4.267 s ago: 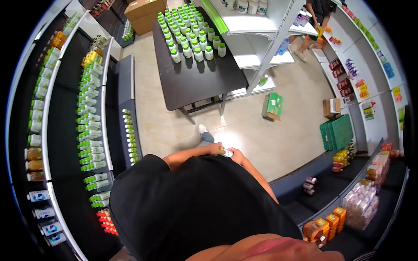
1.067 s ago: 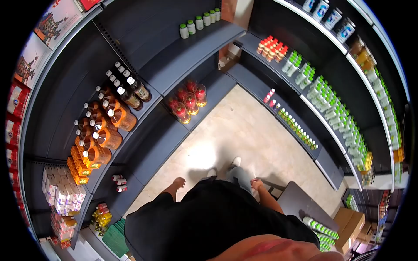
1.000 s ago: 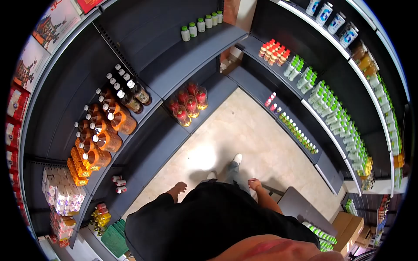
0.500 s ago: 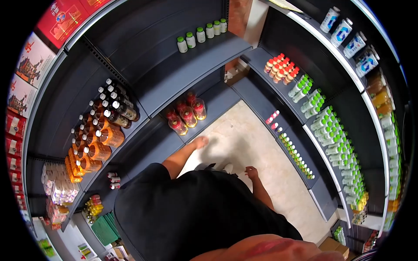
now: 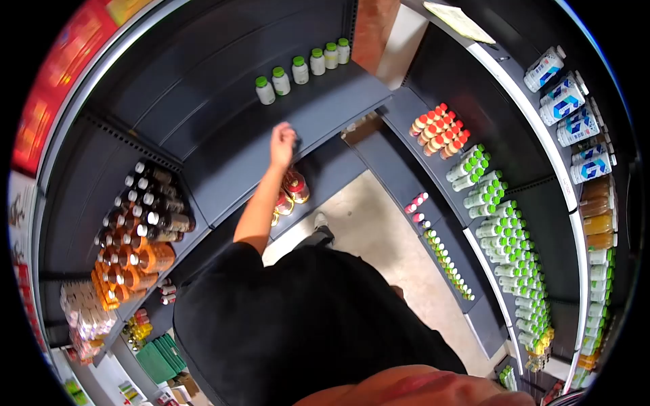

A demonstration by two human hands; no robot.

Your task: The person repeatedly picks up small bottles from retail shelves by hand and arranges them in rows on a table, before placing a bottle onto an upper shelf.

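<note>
My left hand [image 5: 283, 142] reaches forward over the grey shelf [image 5: 244, 162], its fingers loosely bent and a little apart, with nothing visible in them. Beyond it, a short row of white bottles with green caps [image 5: 299, 70] stands on that shelf; the hand is apart from them. Below my left forearm, red-topped clear jars [image 5: 295, 186] sit on the lower shelf, partly covered by the arm. Of my right arm only a small patch of skin shows beside my black shirt; the right hand itself is hidden.
Dark-capped drinks and orange bottles [image 5: 157, 257] crowd the left shelf. To the right stand red-capped bottles [image 5: 439, 130], many green-capped bottles [image 5: 504, 237] and blue-white cans [image 5: 563, 101]. Small bottles [image 5: 443, 254] line a low shelf. My shoe [image 5: 321, 220] is on the pale floor [image 5: 365, 216].
My left hand has risen from above the floor and lower jars to over the upper shelf. My right hand has gone out of sight behind my body. The view has shifted, and a foot has come forward.
</note>
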